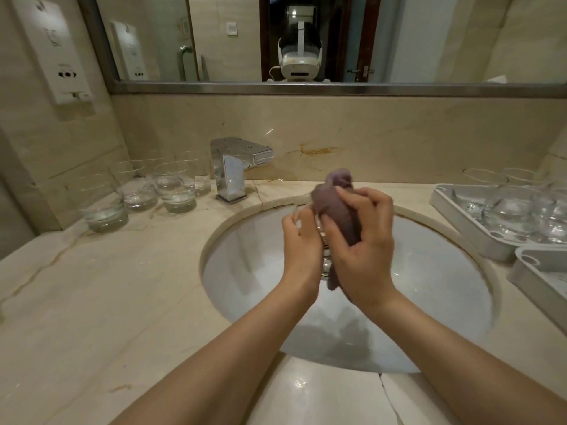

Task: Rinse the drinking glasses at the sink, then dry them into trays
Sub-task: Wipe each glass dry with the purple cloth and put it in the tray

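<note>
Over the white sink basin point(245, 280), my left hand point(302, 240) grips a clear drinking glass point(299, 211), of which only the rim shows. My right hand point(366, 243) holds a purple cloth point(336, 204) bunched against and into that glass. Several clear glasses point(175, 188) stand on the counter left of the chrome faucet point(233, 167). More glasses point(515, 210) sit in a light grey tray point(454, 210) at the right. A second grey tray point(534, 277) lies in front of it, cut off by the frame edge.
The beige marble counter point(107, 302) surrounds the basin. A mirror point(306, 38) runs along the back wall above a marble splashback. A white wall unit point(52, 47) hangs at the upper left. No water visibly runs from the faucet.
</note>
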The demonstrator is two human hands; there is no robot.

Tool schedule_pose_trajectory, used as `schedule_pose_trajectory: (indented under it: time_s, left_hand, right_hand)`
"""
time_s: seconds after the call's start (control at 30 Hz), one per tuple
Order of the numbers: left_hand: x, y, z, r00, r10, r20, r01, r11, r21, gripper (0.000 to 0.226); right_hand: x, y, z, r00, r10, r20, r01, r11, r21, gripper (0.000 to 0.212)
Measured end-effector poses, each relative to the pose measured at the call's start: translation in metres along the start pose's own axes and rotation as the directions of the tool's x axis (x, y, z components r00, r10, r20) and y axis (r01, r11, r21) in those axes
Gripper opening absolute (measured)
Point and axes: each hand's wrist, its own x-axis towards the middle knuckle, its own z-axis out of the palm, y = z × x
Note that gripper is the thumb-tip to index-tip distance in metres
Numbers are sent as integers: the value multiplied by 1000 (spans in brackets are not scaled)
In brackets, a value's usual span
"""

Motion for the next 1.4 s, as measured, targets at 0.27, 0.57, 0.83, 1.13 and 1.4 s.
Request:
schedule_pose_trajectory:
  time_s: [0.27, 0.57, 0.83, 1.13, 1.4]
  left_hand:
    - [-11, 1, 6, 978, 38, 207, -69, 987, 144, 38]
    - [-6, 6, -4, 967, 56, 250, -116, 965, 236, 61]
    - [2, -5, -4, 996, -87, 8, 88, 994, -69, 51]
    - [-21, 3, 6, 957, 48, 287, -85, 989, 117, 62]
    - [-10, 10, -3, 954, 123, 274, -199, 942, 271, 77]
  right_hand:
    - [25, 1, -21, 637, 756, 149, -687, 471, 553, 9]
    - [25, 0, -20, 568, 808, 156, -740, 419, 526, 11]
    - [-12, -6, 3, 995, 35, 96, -24, 994, -109, 31]
    - [23, 4, -22, 630, 767, 123, -692, 482, 538, 9]
    - [16, 4, -17, 464, 853, 241, -755, 237, 612, 23]
